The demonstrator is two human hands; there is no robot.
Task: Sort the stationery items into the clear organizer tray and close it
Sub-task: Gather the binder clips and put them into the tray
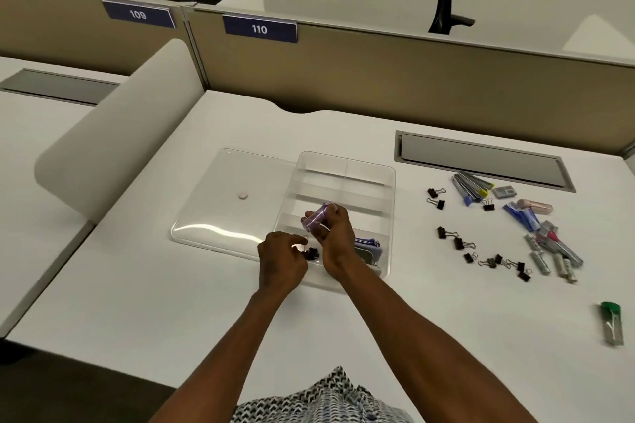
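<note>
Hands work close together over the near end of the clear organizer tray [390, 203] on the white desk [171, 302]. My right hand [335, 233] grips a small purple case [318, 218] above the tray's middle compartments. My left hand [281, 257] pinches a black binder clip [312, 253] at the tray's near-left corner. Purple items [369, 247] lie in the near-right compartment. The clear lid [226, 213] rests flat just left of the tray. Loose binder clips [460, 244] and lead refill cases [539, 240] lie scattered to the right, well apart from the tray.
</note>
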